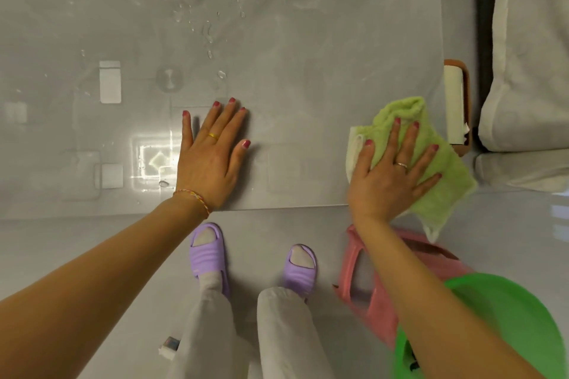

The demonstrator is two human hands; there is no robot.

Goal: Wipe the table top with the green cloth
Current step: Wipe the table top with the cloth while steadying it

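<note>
The glossy grey table top fills the upper part of the view, with water drops scattered across its far middle. My right hand presses flat on the green cloth at the table's near right corner; part of the cloth hangs over the front edge. A white underside of the cloth shows at its left. My left hand lies flat on the table near the front edge, fingers spread, holding nothing.
A pink stool and a green basin stand on the floor at the right below the table. A brown-and-white object sits just past the table's right edge, beside white bedding. My feet in purple slippers stand below the front edge.
</note>
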